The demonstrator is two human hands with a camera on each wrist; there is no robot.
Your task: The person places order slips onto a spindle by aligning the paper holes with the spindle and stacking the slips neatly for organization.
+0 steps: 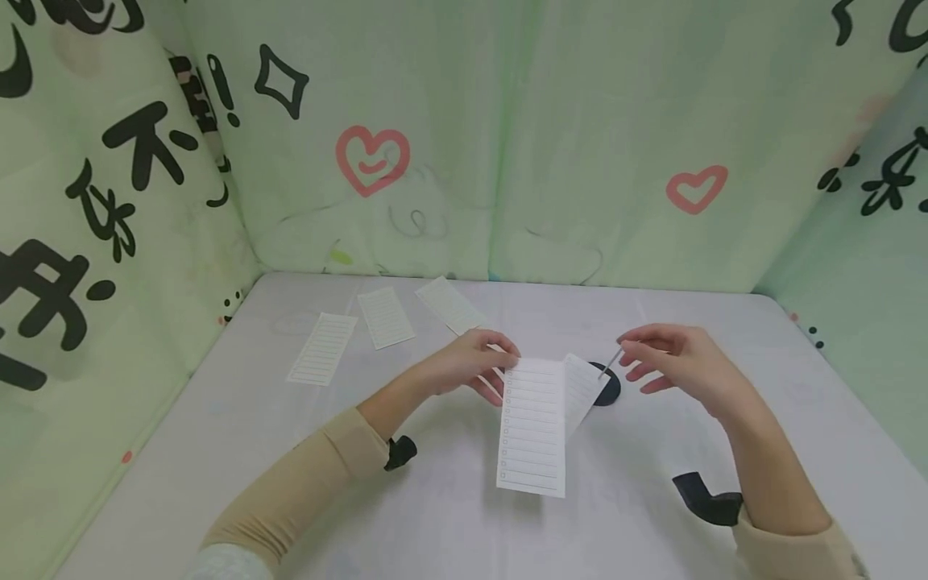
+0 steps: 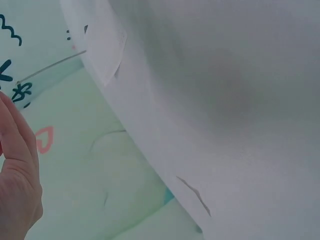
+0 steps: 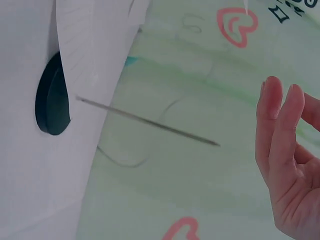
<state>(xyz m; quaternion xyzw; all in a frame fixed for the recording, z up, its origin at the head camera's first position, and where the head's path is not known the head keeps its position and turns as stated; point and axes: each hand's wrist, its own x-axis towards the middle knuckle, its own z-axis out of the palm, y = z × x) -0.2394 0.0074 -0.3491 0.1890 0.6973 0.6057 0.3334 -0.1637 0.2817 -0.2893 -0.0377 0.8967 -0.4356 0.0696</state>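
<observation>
In the head view my left hand point(image 1: 471, 362) pinches the top left corner of a white lined paper slip point(image 1: 532, 427) with small boxes down one side. The slip hangs above the table, casting a shadow. Behind it a second lined slip point(image 1: 582, 391) sits tilted low on a bill spike, over its round black base point(image 3: 46, 107). A thin metal spike point(image 3: 150, 121) rises from that slip. My right hand point(image 1: 670, 362) is beside the spike's top, fingertips overlapping it in the head view. The right wrist view shows these fingers point(image 3: 282, 120) apart from the tip. The left wrist view crops the left hand point(image 2: 20, 175).
Three more lined slips lie at the back left of the white table point(image 1: 435, 499): one slip point(image 1: 322, 349), another slip point(image 1: 386, 317) and a slip point(image 1: 445, 302) near the back edge. A green curtain point(image 1: 580, 121) with drawn hearts and lettering encloses the back and sides.
</observation>
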